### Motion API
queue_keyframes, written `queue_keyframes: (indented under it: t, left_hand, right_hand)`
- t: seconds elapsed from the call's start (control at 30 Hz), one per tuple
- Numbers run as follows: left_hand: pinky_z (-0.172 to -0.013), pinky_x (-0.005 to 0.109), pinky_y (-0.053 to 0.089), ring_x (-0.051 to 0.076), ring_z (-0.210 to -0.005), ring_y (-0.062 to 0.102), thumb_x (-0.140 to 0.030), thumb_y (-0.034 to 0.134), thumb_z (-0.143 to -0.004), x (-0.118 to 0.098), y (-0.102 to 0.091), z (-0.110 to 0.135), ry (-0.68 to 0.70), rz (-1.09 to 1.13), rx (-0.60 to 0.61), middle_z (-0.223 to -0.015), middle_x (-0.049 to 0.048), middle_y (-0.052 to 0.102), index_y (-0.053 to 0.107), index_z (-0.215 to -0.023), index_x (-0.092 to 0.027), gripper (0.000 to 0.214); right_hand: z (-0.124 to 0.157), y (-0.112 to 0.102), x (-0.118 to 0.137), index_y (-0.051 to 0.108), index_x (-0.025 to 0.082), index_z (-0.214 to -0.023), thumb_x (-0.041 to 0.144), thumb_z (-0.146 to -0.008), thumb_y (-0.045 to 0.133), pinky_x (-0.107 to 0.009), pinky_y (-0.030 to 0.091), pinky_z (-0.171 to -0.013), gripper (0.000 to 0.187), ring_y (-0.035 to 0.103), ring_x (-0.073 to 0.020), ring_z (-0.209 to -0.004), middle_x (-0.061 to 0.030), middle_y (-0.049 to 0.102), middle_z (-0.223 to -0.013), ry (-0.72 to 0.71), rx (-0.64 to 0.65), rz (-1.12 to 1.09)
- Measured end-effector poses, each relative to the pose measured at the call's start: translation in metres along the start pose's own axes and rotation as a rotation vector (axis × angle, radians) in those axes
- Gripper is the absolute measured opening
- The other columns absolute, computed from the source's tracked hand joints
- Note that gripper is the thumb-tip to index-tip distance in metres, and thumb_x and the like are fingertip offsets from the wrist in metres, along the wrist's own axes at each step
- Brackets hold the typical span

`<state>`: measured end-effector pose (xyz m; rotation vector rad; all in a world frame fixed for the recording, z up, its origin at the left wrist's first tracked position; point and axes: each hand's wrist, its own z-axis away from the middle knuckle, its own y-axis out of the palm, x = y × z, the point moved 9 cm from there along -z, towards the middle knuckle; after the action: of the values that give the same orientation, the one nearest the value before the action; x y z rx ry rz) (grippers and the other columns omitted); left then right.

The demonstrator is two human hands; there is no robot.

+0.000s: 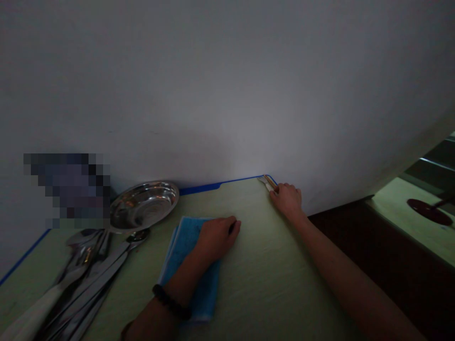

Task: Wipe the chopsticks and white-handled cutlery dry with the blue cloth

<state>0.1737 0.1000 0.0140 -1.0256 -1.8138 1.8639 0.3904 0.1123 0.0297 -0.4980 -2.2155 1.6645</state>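
At the far right corner of the table, my right hand (287,201) is closed around a fork (263,182) with a pale handle and a thin wooden stick-like piece (271,180) beside it. Their ends stick out past my fingers toward the wall. My left hand (217,237), a dark bead bracelet (171,302) on its wrist, lies over a folded blue cloth (206,298). Its fingers are curled in and reach past the cloth's right edge. Whatever they may hold is hidden.
Left of the cloth lie several metal spoons and ladles (95,279) in a pile. Behind them an oval steel dish (149,206) stands against the wall (227,94). Blue edging (201,189) borders the pale tabletop (270,284). A second surface with a dark red round object (428,211) is at right.
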Motion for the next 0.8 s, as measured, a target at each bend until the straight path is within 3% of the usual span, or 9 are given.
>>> queue_keyframes:
  t: [0.8]
  left_hand:
    - [-0.053, 0.026, 0.031, 0.017, -0.06, 0.056, -0.036, 0.027, -0.09, 0.0021, 0.0004, -0.0009, 0.025, 0.026, -0.04, -0.065, 0.0034, 0.061, 0.054, -0.072, -0.019, 0.037]
  right_hand:
    - [-0.003, 0.0022, -0.0067, 0.061, 0.012, -0.088, 0.037, -0.079, 0.043, -0.034, 0.038, -0.07, 0.032, 0.056, -0.0241, -0.082, -0.0138, 0.062, -0.088, -0.005, -0.036, -0.044]
